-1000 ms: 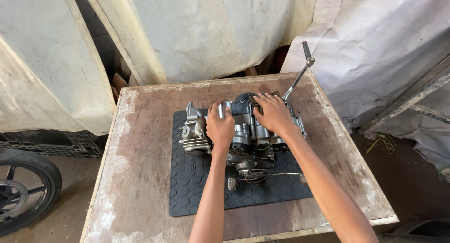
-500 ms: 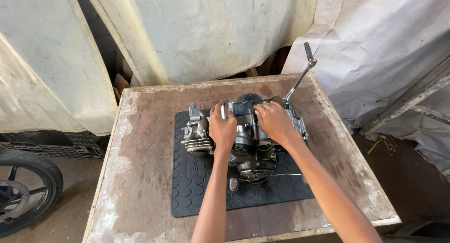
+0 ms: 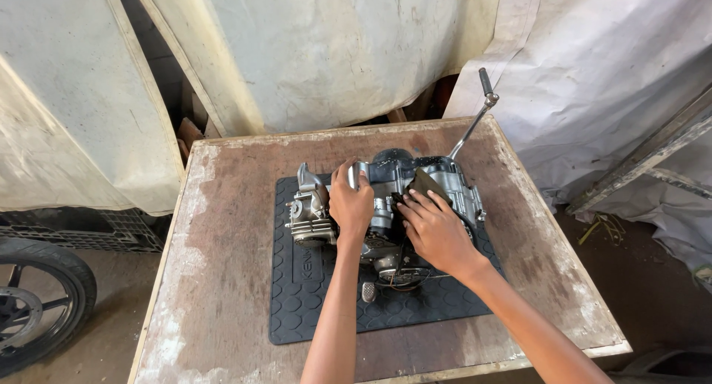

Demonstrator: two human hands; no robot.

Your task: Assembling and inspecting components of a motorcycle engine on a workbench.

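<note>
on a worn wooden bench [image 3: 222, 280] set against pale hanging tarps [image 3: 334, 50], a person works bare-handed on a small grey motorcycle engine [image 3: 386, 206]. the engine sits at the middle of a black rubber mat [image 3: 304, 295] with a raised pattern, which lies flat on the bench top. the left hand [image 3: 351, 202] rests on the upper left part of the engine, its fingers [image 3: 343, 178] curled over the top edge of the casing beside the finned cylinder [image 3: 308, 217]. the right hand [image 3: 437, 232] lies on the right half of the engine, fingers [image 3: 415, 206] spread and slightly bent, the tips touching a dark flat piece [image 3: 425, 184] on the casing; whether they grip that piece cannot be told. a long metal kick lever [image 3: 475, 117] with a black rubber tip rises from the far right of the engine and leans out past the bench edge. thin wires [image 3: 404, 280] trail from the near side of the engine onto the mat. to the left of the bench, on the floor, part of a spoked wheel with its tyre [image 3: 37, 302] shows beside a dark plastic crate [image 3: 81, 232]. wooden battens [image 3: 645, 161] lean at the right, against a white sheet [image 3: 593, 73].
</note>
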